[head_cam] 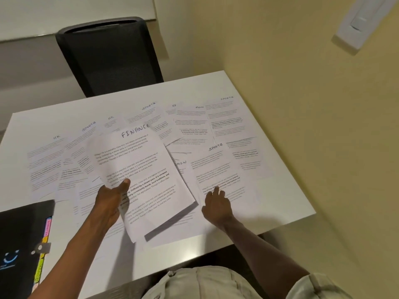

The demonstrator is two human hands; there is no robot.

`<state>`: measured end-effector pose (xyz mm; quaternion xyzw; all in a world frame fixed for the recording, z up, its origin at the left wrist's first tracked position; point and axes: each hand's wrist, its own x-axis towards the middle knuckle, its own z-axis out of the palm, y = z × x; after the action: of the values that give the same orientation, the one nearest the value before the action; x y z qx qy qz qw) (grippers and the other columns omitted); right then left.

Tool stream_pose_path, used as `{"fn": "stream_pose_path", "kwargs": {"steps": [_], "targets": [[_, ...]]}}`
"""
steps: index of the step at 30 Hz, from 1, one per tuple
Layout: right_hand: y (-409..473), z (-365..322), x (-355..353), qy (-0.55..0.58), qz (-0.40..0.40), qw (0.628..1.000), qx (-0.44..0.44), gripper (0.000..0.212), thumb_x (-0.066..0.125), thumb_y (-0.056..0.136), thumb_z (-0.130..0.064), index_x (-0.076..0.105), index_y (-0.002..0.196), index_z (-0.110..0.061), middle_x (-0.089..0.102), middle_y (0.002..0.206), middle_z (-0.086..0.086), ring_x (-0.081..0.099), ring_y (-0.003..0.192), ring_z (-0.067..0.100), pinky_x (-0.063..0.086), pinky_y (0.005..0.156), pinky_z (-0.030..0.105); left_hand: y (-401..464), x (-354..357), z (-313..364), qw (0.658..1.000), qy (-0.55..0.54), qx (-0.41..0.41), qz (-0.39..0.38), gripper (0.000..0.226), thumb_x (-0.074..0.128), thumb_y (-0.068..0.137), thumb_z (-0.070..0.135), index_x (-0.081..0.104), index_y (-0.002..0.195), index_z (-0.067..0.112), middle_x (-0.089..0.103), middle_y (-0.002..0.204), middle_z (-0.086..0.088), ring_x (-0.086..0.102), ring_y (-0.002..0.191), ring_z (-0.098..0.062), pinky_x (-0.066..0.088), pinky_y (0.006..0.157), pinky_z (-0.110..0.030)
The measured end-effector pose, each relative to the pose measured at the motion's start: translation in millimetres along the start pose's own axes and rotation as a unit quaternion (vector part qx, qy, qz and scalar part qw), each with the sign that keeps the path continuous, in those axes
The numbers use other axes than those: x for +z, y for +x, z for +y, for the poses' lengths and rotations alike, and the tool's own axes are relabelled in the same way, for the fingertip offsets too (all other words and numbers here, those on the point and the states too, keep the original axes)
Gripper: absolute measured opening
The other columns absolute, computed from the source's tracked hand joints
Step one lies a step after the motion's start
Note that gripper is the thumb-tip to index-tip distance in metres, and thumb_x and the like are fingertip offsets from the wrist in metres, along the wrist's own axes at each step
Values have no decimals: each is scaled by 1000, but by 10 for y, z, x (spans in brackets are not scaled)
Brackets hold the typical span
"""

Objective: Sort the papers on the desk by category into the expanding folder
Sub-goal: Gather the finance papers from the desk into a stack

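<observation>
The person's beige short-sleeved shirt [207, 283] is filling the bottom edge, nearest the lens. Beyond it the white rectangular desk [269, 203] is lying under both hands, strewn with printed white paper sheets headed HR, SPORTS and ADMIN [45, 160] beyond and to either side of the fingers. The black expanding folder with coloured index tabs [23, 238] is sitting at the near corner, left of the left wrist, apparently closed by its strap.

The left hand [110, 201] is gripping a thin stack of white sheets headed FINANCE [142, 169], thumb pressing on top and fingers hidden beneath, the stack raised off the desk and tilting. The right hand [216, 206] is resting open on a white sheet headed SPORTS [218, 169], forefinger pointing onto the print, grasping nothing.

The sheets are likely light, limp and slippery against each other, so the stack should be pinched firmly near its lower edge, and loose sheets slid to the desk edge or lifted by a corner.
</observation>
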<state>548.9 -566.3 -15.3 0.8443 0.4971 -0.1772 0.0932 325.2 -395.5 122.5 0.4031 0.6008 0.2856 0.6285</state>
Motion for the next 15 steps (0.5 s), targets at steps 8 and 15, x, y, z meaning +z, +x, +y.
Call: {"fn": "stream_pose_path", "kwargs": {"steps": [8, 15], "targets": [[227, 657, -247, 144, 113, 957, 225, 60, 74, 72, -49, 55, 107, -4, 55, 104, 15, 55, 95, 31, 52, 72, 40, -124, 122, 91, 1000, 11, 22, 4, 20, 65, 93, 7, 61, 113, 10, 69, 97, -3, 66, 84, -22, 51, 72, -31], [381, 865, -134, 184, 48, 942, 276, 72, 84, 65, -51, 50, 113, -9, 51, 113, 10, 52, 108, 27, 51, 77, 40, -133, 182, 26, 1000, 24, 16, 0, 20, 66, 93, 7, 62, 112, 9, 70, 100, -7, 66, 85, -25, 52, 70, -34]]}}
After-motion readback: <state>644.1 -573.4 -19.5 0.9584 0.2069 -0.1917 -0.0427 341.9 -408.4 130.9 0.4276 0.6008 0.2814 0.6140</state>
